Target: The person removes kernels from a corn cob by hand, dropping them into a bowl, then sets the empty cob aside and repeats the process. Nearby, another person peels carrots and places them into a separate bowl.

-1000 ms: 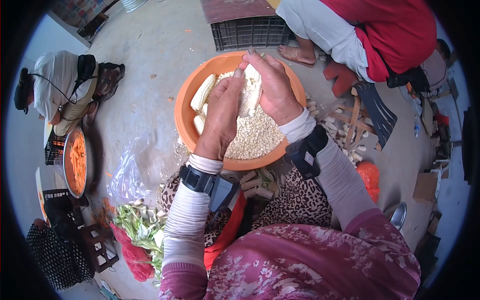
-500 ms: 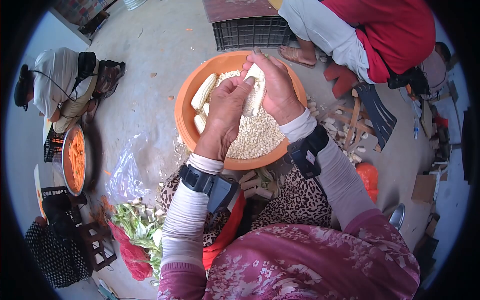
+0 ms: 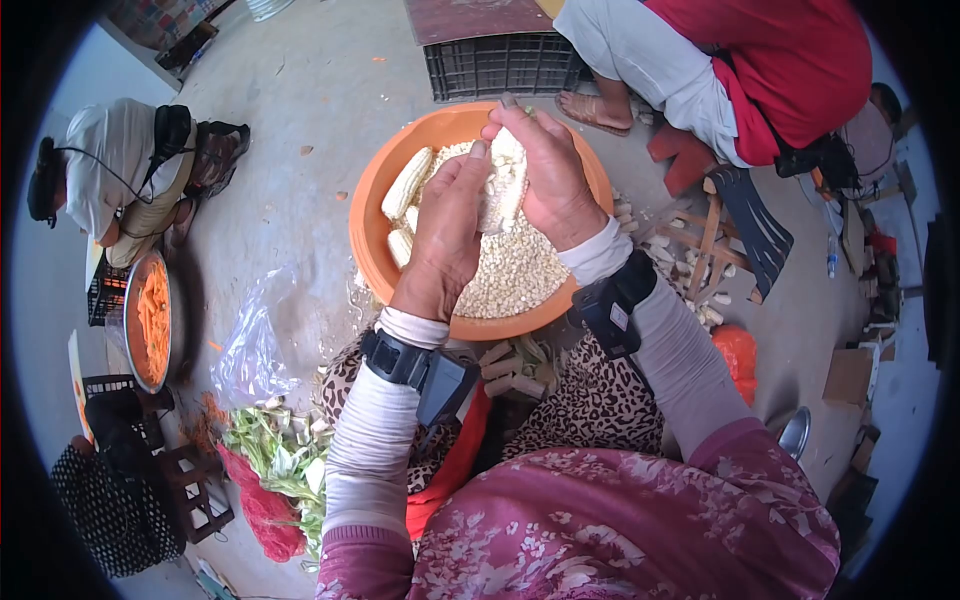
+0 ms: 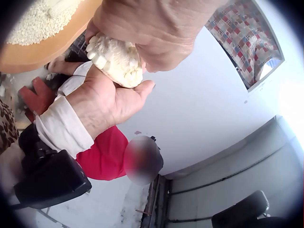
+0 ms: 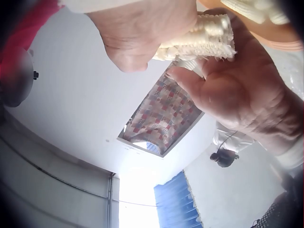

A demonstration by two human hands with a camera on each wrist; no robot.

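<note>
An ear of corn [image 3: 508,180], partly stripped of its kernels, is held between both hands over a wide orange basin [image 3: 372,255]. My right hand [image 3: 555,185] grips the ear along its right side, fingers wrapped past its far end. On the other side my left hand [image 3: 445,220] holds it, the thumb up at the kernels. The right wrist view shows bare pitted cob [image 5: 221,50] beside rows of kernels. Loose kernels [image 3: 510,275] heap in the basin, and whole ears [image 3: 407,185] lean at its left side.
Stripped cobs [image 3: 515,385] lie in front of the basin, more beside a fallen wooden stool [image 3: 710,240]. A plastic bag [image 3: 255,340] and green husks [image 3: 280,455] lie to the left. Another person [image 3: 790,70] sits at upper right, near a black crate [image 3: 505,68].
The left thumb swept across the ear toward the right hand, then drew back to the left side. The right hand stays nearly in place, still holding the ear.
</note>
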